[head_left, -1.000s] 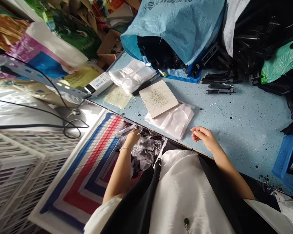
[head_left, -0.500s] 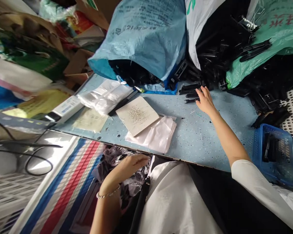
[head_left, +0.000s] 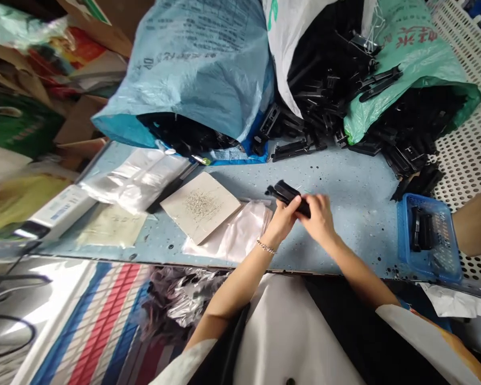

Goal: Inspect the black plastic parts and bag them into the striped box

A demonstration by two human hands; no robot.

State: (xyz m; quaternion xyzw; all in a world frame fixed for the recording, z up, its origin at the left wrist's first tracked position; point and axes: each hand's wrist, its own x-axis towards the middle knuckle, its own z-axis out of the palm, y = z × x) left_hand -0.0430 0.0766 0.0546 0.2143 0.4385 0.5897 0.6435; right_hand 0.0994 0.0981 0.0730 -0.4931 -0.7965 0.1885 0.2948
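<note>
Over the middle of the blue speckled tabletop (head_left: 356, 208), my two hands meet around a small bunch of long black plastic pieces (head_left: 285, 191). My left hand (head_left: 282, 220), with a bracelet at its wrist, grips them from below left, thumb on top. At their near right end, my right hand (head_left: 319, 216) has its fingers closed on the same pieces. How many pieces there are, I cannot tell. To the left of my hands, a pale square board (head_left: 200, 206) bearing tiny grains overlaps a stack of clear plastic bags (head_left: 232, 235).
Behind lie a blue sack (head_left: 200, 69), a white sack (head_left: 280, 53) and a green sack (head_left: 409, 53), with black pieces spilling out. A blue basket (head_left: 403, 240) stands at right beside another person's arm (head_left: 476, 224). Wrapped plastic packets (head_left: 136, 176) and a white box (head_left: 64, 208) lie left.
My right hand has drawn back from the black pieces near the sacks, bringing some along. My left hand has risen from below the table edge to grip them too. The view has shifted right.
</note>
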